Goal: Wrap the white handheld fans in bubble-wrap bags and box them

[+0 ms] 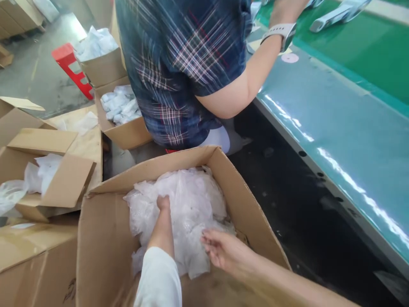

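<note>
A large open cardboard box [105,238] in front of me holds a heap of thin, whitish, see-through plastic bags [188,200]. Both my arms reach down into it. My left hand [163,203], below a white sleeve, is closed on the plastic bags at the left part of the heap; its fingertips are partly hidden. At the heap's near right edge is my right hand [219,249], palm turned inward, its fingers loosely curled and apart. Nothing shows between those fingers.
Beyond the box sits a person in a plaid shirt [179,64], at a green-topped workbench [351,123]. More cardboard boxes with plastic-wrapped contents [121,104] stand behind and left. A red stool [72,70] is at the upper left, and light metal parts [338,15] lie on the bench.
</note>
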`<action>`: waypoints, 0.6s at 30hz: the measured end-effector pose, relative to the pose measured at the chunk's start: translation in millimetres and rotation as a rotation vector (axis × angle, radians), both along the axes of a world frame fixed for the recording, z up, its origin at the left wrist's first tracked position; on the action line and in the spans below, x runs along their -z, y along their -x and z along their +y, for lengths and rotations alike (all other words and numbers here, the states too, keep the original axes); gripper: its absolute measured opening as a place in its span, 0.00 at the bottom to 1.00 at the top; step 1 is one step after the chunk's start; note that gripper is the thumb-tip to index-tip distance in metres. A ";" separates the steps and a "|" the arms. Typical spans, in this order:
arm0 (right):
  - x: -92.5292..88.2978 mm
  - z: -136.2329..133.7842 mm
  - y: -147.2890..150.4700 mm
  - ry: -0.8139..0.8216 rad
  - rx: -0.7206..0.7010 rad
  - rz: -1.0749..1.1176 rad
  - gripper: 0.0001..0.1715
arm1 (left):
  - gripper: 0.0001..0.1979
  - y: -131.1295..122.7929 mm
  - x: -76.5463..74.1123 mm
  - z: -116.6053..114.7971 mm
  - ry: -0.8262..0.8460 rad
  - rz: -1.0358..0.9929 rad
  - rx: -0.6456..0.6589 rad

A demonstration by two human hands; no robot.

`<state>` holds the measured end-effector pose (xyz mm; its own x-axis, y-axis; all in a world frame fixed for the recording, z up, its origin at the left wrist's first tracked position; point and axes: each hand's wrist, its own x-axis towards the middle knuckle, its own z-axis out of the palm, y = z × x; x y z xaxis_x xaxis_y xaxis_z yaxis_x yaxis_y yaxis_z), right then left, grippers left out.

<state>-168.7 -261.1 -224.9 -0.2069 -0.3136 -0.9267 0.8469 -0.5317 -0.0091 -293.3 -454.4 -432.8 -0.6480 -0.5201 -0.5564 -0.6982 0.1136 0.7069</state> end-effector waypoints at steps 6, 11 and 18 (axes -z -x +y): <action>44.1 -24.7 42.9 -0.001 0.087 -0.099 0.32 | 0.22 -95.1 -65.3 44.6 -0.509 0.098 0.049; 61.8 -2.8 46.5 -0.311 0.276 0.171 0.20 | 0.24 -78.2 -79.2 -1.0 -0.449 -0.008 0.856; 46.2 30.0 5.7 -0.248 -0.023 0.387 0.36 | 0.22 41.3 1.5 -14.3 0.368 -0.030 0.784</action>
